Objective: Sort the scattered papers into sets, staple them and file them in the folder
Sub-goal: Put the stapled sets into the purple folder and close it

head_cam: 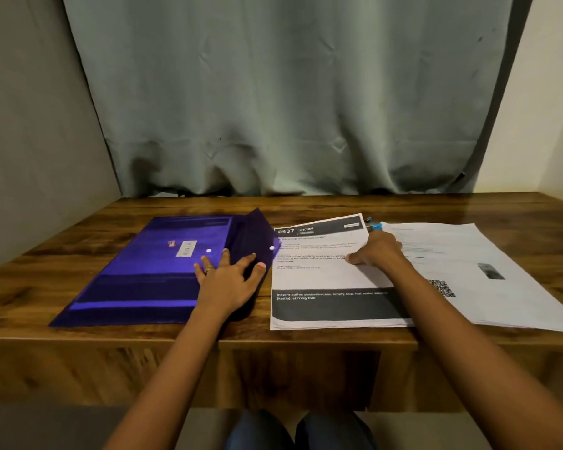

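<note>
A purple plastic folder [150, 271] lies on the left half of the wooden table [306, 336], its flap [254, 235] raised at the right end. My left hand [229, 279] rests flat on the folder next to the flap, fingers spread. A paper set headed "2437 KITCHEN" [322, 280] lies at centre right. My right hand [379, 251] grips this set at its right edge, thumb on top. More white sheets [488, 254] with a QR code lie to the right, partly under my right arm. A small blue stapler [375, 225] peeks out behind the kitchen set.
A grey-green curtain [290, 108] hangs right behind the table. A grey wall [30, 141] closes the left side. The table's front edge runs just below the papers and folder.
</note>
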A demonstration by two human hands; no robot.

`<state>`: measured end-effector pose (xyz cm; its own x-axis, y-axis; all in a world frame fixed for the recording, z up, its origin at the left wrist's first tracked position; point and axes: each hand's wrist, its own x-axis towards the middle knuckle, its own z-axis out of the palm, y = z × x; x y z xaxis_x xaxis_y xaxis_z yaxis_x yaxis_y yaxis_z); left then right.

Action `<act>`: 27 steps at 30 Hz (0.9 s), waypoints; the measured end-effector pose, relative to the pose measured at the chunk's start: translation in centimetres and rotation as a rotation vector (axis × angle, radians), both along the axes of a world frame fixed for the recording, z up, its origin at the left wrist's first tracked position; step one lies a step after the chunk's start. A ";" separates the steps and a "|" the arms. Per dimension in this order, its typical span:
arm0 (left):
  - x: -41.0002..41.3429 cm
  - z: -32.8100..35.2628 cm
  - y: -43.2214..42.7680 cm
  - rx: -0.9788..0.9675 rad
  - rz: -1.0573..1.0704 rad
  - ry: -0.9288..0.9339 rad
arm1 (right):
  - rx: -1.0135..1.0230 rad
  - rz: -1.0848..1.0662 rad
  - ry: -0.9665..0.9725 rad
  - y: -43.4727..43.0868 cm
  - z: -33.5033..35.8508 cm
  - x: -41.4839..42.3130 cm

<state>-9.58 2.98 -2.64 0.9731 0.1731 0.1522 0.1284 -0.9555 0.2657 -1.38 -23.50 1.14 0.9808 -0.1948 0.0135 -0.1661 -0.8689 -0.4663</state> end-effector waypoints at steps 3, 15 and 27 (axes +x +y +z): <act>-0.1 0.0 0.0 -0.005 -0.009 -0.005 | 0.013 -0.015 0.043 -0.2 0.5 0.0; -0.2 0.2 0.1 -0.016 -0.013 0.001 | 0.367 -0.021 -0.182 -1.4 1.7 0.2; -0.3 0.6 0.4 -0.090 -0.013 -0.029 | 0.986 -0.173 -0.598 0.8 6.8 1.7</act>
<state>-9.85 3.33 -2.04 0.9708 0.1745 0.1643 0.1071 -0.9291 0.3540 0.28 -22.70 7.91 0.8287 -0.5090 0.2328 0.2279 -0.0731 -0.9709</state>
